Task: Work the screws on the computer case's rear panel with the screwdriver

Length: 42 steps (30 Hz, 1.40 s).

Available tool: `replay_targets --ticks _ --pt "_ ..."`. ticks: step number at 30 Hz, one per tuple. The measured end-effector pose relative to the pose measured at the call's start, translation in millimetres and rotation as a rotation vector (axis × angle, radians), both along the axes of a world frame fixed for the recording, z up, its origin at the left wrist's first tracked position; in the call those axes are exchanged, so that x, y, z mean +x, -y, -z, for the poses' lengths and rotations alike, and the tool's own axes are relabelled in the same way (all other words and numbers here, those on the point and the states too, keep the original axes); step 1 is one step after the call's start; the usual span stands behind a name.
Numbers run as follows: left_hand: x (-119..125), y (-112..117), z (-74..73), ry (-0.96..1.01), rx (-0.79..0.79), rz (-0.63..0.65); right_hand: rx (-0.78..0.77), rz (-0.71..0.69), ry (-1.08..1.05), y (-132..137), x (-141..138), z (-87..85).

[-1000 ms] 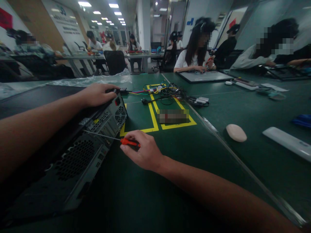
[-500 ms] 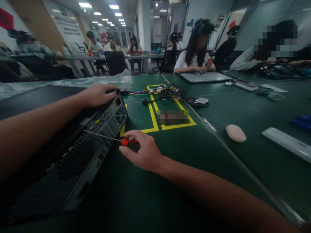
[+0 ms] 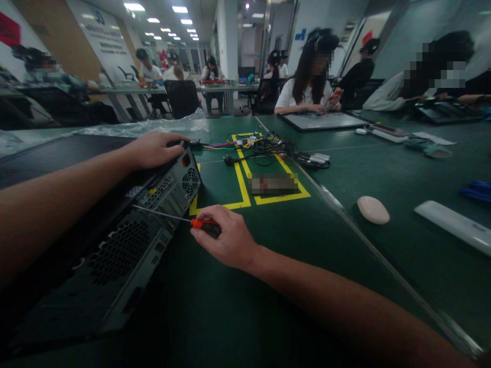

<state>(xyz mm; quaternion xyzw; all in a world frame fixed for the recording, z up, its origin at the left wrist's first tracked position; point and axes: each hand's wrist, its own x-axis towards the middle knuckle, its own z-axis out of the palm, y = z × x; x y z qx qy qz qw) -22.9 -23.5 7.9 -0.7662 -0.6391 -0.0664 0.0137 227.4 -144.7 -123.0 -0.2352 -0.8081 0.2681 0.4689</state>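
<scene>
A black desktop computer case (image 3: 126, 301) lies at the left, its rear panel with vents and ports facing right. On the case's upper edge, close to the far corner, rests my left hand (image 3: 153, 149), fingers stretched out and thumb apart. My right hand (image 3: 228, 237) pinches a screwdriver (image 3: 197, 223) by its orange and dark handle, between thumb and fingers. The thin metal shaft reaches left to the upper edge of the rear panel, above the large honeycomb vent (image 3: 120, 250). Whether its tip sits in a screw is too small to tell.
Beyond the case lie bundled cables (image 3: 272, 143), yellow tape outlines (image 3: 241, 184) and a blurred-out item (image 3: 273, 184). To the right are a pale oval object (image 3: 373, 210) and a long white object (image 3: 452, 222). Clear plastic wrap (image 3: 153, 124) lies behind. Several people work across the table.
My right thumb has closed in on the screwdriver handle, and the hand has shifted very slightly right. My left hand and the computer case have stayed in place.
</scene>
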Motion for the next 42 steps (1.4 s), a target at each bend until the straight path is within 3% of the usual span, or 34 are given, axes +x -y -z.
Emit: replay_targets --ticks 42 --pt "-3.5 -2.4 0.9 -0.006 0.008 0.007 -0.040 0.003 0.002 2.0 1.9 -4.0"
